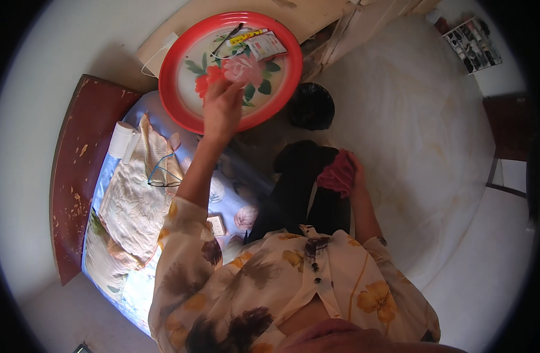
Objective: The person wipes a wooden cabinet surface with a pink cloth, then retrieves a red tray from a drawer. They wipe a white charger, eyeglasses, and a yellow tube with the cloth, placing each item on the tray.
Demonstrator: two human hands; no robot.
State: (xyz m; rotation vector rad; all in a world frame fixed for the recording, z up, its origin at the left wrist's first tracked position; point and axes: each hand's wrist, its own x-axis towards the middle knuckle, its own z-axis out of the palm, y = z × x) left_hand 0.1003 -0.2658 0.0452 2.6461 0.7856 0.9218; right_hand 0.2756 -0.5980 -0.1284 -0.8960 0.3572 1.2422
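Observation:
My left hand [223,108] reaches over a round red-rimmed enamel tray [170,95] painted with flowers. Its fingers are bent downward near the red and pink blossoms, and whether they pinch something small I cannot tell. At the tray's far side lie a white packet [265,45] with red print, a yellow narrow pack [247,37], a thin black stick-like item [228,39] and a white cable [218,56]. My right hand [359,171] grips a crumpled dark pink cloth [338,174] at my right knee, over black trousers [281,200].
Left of me is a bed with a blue floral sheet [241,200] and a chipped dark red headboard [78,163]. On it rest a paper roll [121,140], a quilted cloth [133,194], eyeglasses [163,183] and a small pale device [216,225]. A black-lined bin [313,106] stands beyond my knees; a rack [473,44] is far right.

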